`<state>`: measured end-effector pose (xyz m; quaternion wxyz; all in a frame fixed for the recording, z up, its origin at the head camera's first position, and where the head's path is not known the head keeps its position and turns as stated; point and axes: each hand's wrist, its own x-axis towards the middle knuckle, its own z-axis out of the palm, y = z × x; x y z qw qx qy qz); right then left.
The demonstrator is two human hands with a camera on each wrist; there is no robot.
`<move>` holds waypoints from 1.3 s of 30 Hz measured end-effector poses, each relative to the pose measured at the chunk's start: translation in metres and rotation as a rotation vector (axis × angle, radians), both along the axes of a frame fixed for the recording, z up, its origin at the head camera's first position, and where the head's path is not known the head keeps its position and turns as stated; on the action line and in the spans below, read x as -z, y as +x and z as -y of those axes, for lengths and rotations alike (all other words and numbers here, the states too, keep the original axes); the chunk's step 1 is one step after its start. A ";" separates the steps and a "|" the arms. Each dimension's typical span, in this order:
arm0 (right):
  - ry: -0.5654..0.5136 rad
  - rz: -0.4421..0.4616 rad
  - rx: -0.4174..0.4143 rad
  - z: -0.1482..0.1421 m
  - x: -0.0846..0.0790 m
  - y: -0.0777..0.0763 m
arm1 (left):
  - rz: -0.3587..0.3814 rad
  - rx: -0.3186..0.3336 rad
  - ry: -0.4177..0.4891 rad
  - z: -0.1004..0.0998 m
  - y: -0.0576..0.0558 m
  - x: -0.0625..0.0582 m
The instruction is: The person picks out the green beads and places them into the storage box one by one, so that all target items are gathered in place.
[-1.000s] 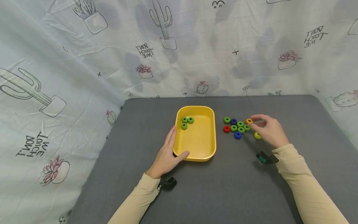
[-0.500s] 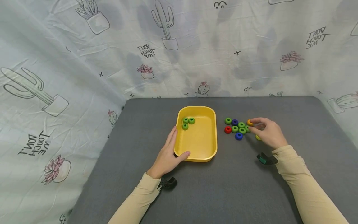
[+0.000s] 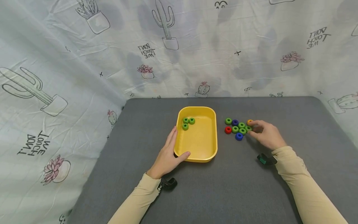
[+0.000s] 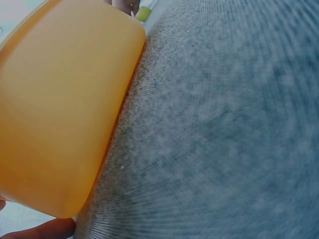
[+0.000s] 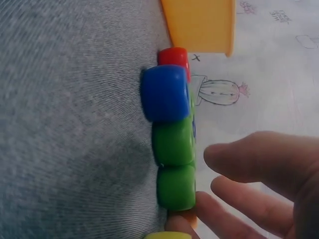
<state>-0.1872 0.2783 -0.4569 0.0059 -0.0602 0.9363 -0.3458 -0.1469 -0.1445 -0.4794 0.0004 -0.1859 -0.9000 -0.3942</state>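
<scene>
My left hand [image 3: 167,156] rests against a yellow tray [image 3: 198,146]. Its fingers lie straight along the left wall and the thumb reaches over the near rim. Inside stand several green beads [image 3: 185,127]. Right of the tray, my right hand [image 3: 267,135] is over the right end of a bead cluster, thumb and fingers apart. It is nearest a green bead [image 5: 176,187] and an orange bead [image 3: 250,122]. In the right wrist view the thumb is clear of the beads, while fingertips reach low behind the green one. A yellow bead [image 5: 168,235] shows at the bottom.
The cluster also holds a red bead [image 3: 228,130], a blue bead [image 3: 239,136], a dark blue bead [image 3: 235,123] and several green ones, packed close together. All lie on a grey table [image 3: 212,193]. A patterned curtain [image 3: 195,46] hangs behind and at the left.
My right hand has lowered slightly from beside the orange bead toward the rightmost green bead, and now covers the yellow bead in the head view. Left hand and tray keep their places.
</scene>
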 end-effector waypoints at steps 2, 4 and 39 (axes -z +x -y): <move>0.010 -0.002 -0.009 0.000 0.002 0.000 | 0.005 -0.001 -0.004 0.000 0.000 0.000; 0.017 -0.011 -0.017 0.000 0.004 0.000 | 0.006 -0.001 -0.005 0.000 -0.001 0.000; -0.007 -0.141 0.031 0.004 0.011 0.000 | 0.022 -0.002 0.004 0.001 0.001 -0.002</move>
